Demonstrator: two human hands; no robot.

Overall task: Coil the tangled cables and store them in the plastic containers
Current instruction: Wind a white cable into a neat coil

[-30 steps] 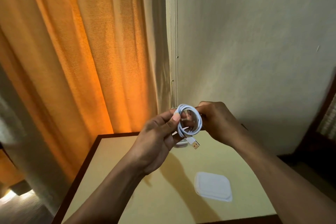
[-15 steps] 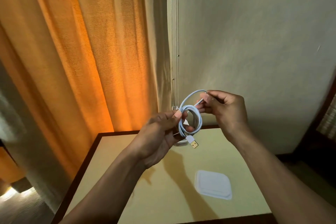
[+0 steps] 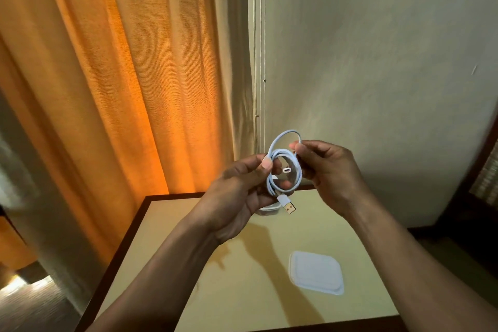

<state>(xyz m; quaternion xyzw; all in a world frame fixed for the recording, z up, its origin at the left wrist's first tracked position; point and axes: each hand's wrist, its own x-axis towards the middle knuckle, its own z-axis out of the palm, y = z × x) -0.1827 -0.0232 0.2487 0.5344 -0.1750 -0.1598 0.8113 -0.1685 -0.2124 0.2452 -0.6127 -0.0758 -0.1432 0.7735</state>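
A white USB cable (image 3: 296,170) is wound into a small coil, held in the air above the far part of the table. My left hand (image 3: 239,191) pinches the coil's left side between thumb and fingers. My right hand (image 3: 327,170) pinches the cable's loose end, which arcs in a wider loop above the coil. The small connector shows inside the coil, and the gold USB plug (image 3: 289,207) hangs below it. A clear plastic container (image 3: 268,210) stands on the table behind my left hand, mostly hidden. Its white lid (image 3: 315,272) lies flat nearer to me.
The yellow table (image 3: 242,291) with a dark wooden rim stands in a corner. An orange curtain (image 3: 121,75) hangs at the left and a pale wall (image 3: 377,62) is behind. Dark wooden furniture (image 3: 479,197) stands at the right edge.
My right hand pulled the cable's end up and out of the coil, forming a wider loop on top, then brought it back down towards the coil. My left hand kept its hold.
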